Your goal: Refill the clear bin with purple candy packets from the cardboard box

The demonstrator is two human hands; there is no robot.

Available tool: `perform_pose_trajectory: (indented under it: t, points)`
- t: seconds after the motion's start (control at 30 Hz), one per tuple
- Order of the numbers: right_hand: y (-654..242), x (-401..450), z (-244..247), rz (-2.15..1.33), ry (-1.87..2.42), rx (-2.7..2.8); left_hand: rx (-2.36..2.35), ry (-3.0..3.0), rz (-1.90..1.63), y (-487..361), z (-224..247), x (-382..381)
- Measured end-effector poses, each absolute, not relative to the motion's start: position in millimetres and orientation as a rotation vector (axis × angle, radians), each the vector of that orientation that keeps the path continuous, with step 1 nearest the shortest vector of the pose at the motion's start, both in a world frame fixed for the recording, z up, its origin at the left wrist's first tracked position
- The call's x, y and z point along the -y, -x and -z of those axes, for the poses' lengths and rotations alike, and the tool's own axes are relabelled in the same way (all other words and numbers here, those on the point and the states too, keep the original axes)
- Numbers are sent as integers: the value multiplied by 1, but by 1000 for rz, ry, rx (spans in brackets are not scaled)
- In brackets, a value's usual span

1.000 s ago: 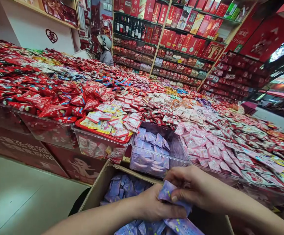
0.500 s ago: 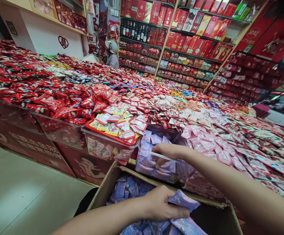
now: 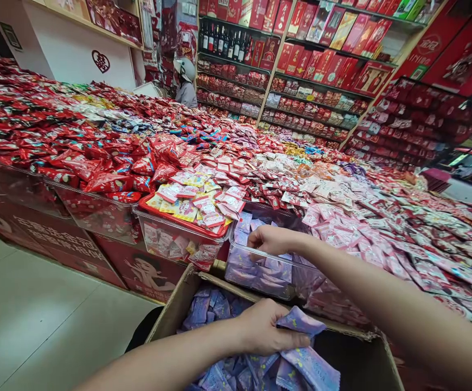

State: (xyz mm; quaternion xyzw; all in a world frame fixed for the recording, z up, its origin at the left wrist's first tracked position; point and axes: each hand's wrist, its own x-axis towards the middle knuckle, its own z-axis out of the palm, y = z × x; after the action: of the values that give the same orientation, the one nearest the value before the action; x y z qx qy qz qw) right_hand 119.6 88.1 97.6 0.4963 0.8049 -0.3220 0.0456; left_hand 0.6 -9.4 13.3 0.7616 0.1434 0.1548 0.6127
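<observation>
Has moved the right hand away from the left hand, forward past the edge of the cardboard box and into the clear bin. Compared with half a second ago, keeps it in nearly the same place, only with the fingers more curled. By judgement, stands now in the middle of putting or arranging packets there, with more in reserve in the other hand. Bends the fingers of the right hand downward, just at the packets in the bin; impossible to tell about anything pinched between them. Keeps the fingers of the left hand closed around a purple packet, above the box. Has a second packet just under the left thumb, maybe gripped, maybe only resting against. Shows loose packets below, inside the box.
</observation>
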Motion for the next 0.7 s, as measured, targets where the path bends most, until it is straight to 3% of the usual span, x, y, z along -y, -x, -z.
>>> perform_pose_trajectory:
  t: [0.33, 0.7]
  points:
    - [-113, -87, -105, 908, -1516, -2390, -387, -1765, -337, 1, -16, 8]
    - [-115, -87, -100, 1091, -1567, -2339, -372, -1812, -356, 2, -14, 8]
